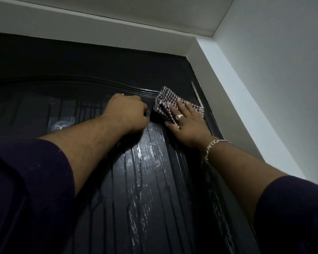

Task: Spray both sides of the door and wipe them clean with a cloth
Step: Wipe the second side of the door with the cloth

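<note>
A checked cloth point(170, 104) is pressed flat under the right hand point(188, 125) on the wet black door point(145, 180). The left hand point(128, 114) is curled beside it; whether anything is held cannot be told

Dim, grainy wide-angle shot w/ bent edges; glare streaks on wet black door point(147, 180), white wall point(283, 70) brightest.
</note>
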